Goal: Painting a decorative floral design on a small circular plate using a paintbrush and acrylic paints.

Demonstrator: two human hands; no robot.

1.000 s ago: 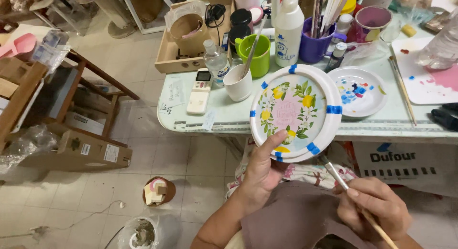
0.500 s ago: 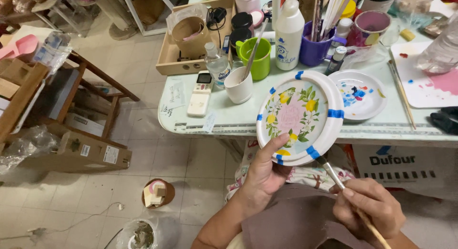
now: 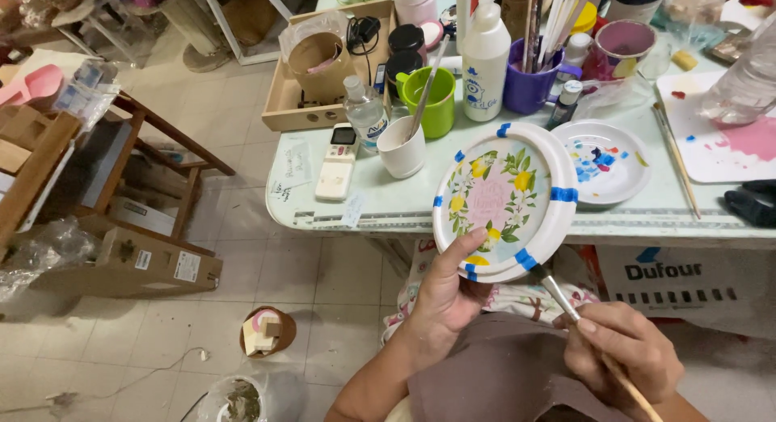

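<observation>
My left hand [image 3: 449, 288] holds a round white tray [image 3: 504, 199] by its lower rim, tilted up toward me. The tray is painted with yellow lemons, green leaves and a pink centre, and has short blue stripes along its rim. My right hand [image 3: 626, 347] grips a thin paintbrush [image 3: 584, 325] with a wooden handle. The brush tip touches the tray's lower right rim beside a blue stripe. Both hands are in front of my lap, just below the table edge.
On the pale green table [image 3: 380, 208] are a white paint palette plate [image 3: 605, 159], a white cup [image 3: 402, 146], a green cup [image 3: 432, 101], a purple brush pot [image 3: 529, 84], a white pump bottle [image 3: 484, 56], a remote control [image 3: 338, 162] and a cardboard box [image 3: 317, 74]. A wooden rack [image 3: 73, 159] stands at the left on the tiled floor.
The tray has tipped a little and shifted right in my left hand. My right hand has brought the brush tip up to the tray's lower right rim.
</observation>
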